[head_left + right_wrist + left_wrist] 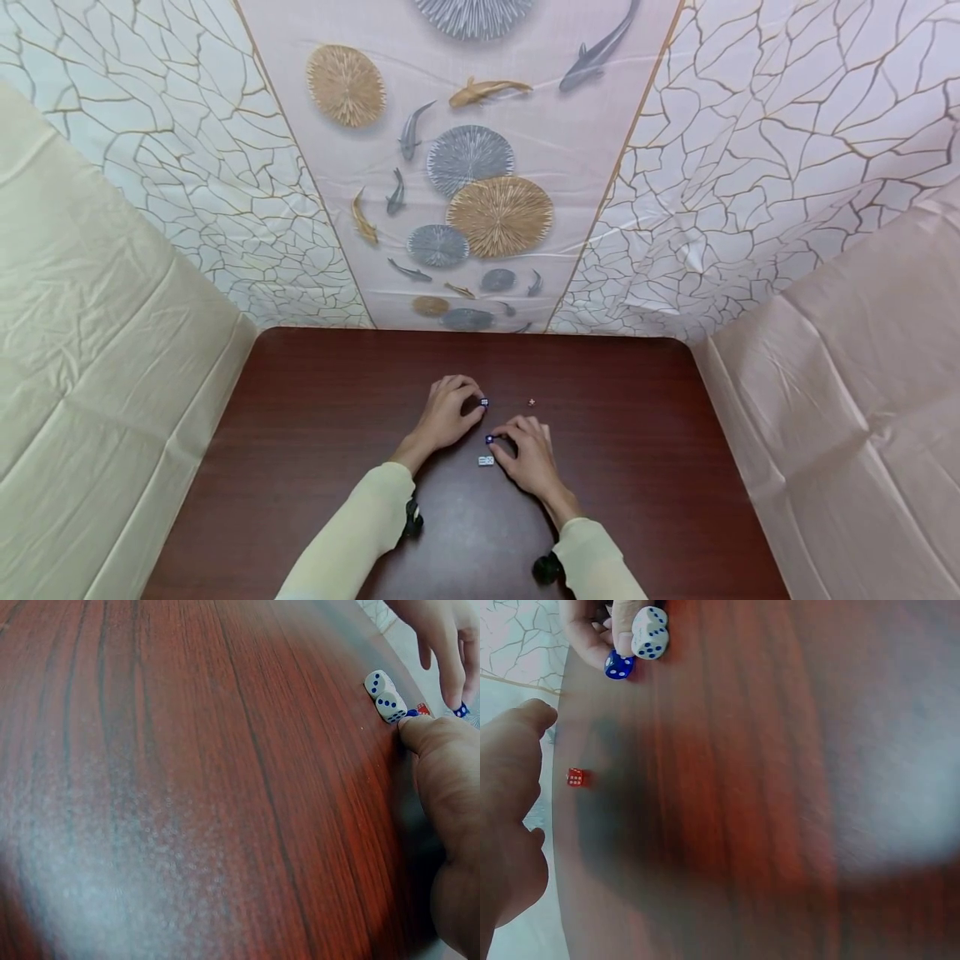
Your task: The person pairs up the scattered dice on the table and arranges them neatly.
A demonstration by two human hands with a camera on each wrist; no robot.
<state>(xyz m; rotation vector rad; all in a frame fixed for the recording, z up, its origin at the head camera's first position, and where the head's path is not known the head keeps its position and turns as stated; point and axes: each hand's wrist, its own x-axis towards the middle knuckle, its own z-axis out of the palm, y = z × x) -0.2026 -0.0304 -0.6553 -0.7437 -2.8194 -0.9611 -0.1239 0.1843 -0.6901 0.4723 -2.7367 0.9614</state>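
Note:
My left hand (450, 411) pinches a dark blue die (484, 402) between thumb and fingertips; in the right wrist view this blue die (461, 711) shows at the fingertips. Lower and slightly right, my right hand (531, 454) pinches a second blue die (489, 439) with white pips, plainer in the left wrist view as a blue die (618, 666). Two white dice (486, 460) with blue pips sit side by side on the table, just nearer than the right fingertips. A small red die (532, 402) lies right of the left hand, beyond the right one.
Everything lies on a dark reddish-brown wooden table (315, 417) with rounded far corners. A patterned cloth (465, 275) with fish hangs behind its far edge. Pale cloth walls (97, 317) flank both sides. Dark wrist devices (547, 568) sit at the sleeve ends.

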